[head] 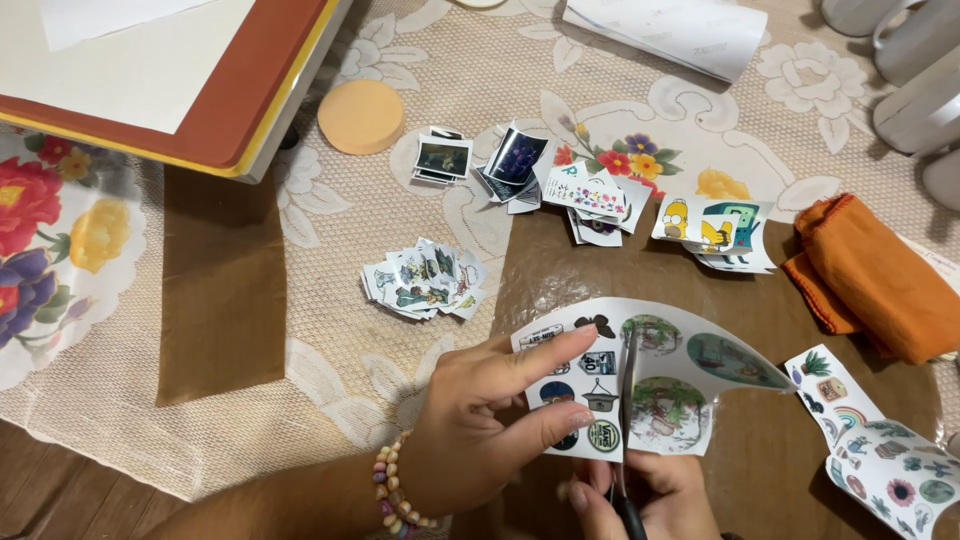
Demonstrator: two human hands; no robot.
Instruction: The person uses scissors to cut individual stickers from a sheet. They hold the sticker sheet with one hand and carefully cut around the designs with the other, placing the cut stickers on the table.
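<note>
Left hand (480, 420) pinching sticker sheet (650, 370), right hand (650, 500) below — scissors (628, 400) upright

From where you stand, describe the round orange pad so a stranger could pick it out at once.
Start at the big flat board with the red-brown and yellow edge in the top left corner. Just right of its lower corner, on the lace tablecloth, lies the round orange pad. Unlike the piles of small cut pictures nearby, it is one plain, thick disc with no print.
</note>
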